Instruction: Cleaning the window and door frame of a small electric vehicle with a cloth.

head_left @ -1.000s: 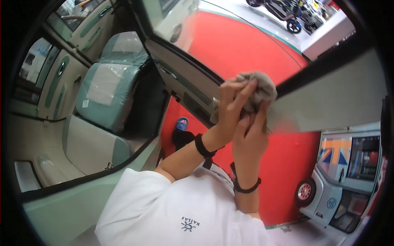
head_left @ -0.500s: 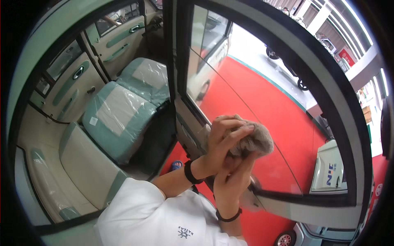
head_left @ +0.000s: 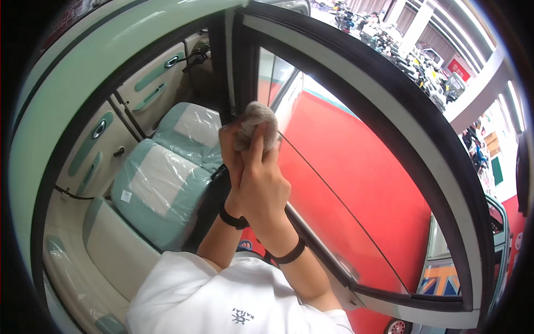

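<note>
Cloth (head_left: pixel 259 116): bunched and grey-brown, its bulk rising beyond the fingertips, beside the dark door frame (head_left: pixel 246 67); whether they touch, I cannot tell.
Right hand (head_left: pixel 266 185): in front, fingers reaching up, bent and closed onto the cloth's near, lower side.
Left hand (head_left: pixel 229 149): partly hidden behind, fingers curled in on the cloth's left edge.
Leftward: plastic-covered seats (head_left: pixel 161 177).

Bright strip lights (head_left: pixel 516 104) glare at upper right; plastic seat covers (head_left: pixel 161 172) shine; fisheye distortion bows the door frame (head_left: pixel 428 145).
</note>
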Demonstrator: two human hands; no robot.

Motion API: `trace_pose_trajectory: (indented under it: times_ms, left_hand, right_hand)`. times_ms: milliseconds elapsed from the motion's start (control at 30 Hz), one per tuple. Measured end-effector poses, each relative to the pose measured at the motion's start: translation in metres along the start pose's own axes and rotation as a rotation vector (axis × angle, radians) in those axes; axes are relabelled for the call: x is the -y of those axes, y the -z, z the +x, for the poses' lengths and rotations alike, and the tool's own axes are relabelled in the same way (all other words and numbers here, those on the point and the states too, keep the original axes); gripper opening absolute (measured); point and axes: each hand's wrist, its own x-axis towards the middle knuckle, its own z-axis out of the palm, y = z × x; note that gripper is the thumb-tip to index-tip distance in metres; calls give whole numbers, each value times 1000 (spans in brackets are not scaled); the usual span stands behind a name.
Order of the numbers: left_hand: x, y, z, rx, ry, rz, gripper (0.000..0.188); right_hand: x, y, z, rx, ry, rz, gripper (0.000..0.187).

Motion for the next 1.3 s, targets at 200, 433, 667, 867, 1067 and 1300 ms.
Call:
trace_pose_trajectory:
  times_ms: [200, 433, 667, 867, 1067, 1300]
  left_hand:
    - [14, -11, -49, 64, -29, -25, 40]
    - [-45, -49, -147, 117, -107, 3, 53]
    - [-114, -104, -249, 207, -438, 212, 53]
    - [-108, -80, -308, 454, -408, 230, 52]
    - [-108, -49, -322, 667, -249, 336, 53]
    - [-88, -35, -339, 841, -180, 694, 39]
  right_hand:
    - [-22, 42, -29, 43, 2, -16, 74]
    - [-63, 134, -113, -55, -82, -56, 72]
    - [-120, 219, -214, -254, -237, 15, 58]
    - [-161, 211, -283, -208, -281, 115, 66]
    - [-154, 196, -310, -90, -459, 296, 60]
    - [-178, 163, -327, 75, -739, 655, 39]
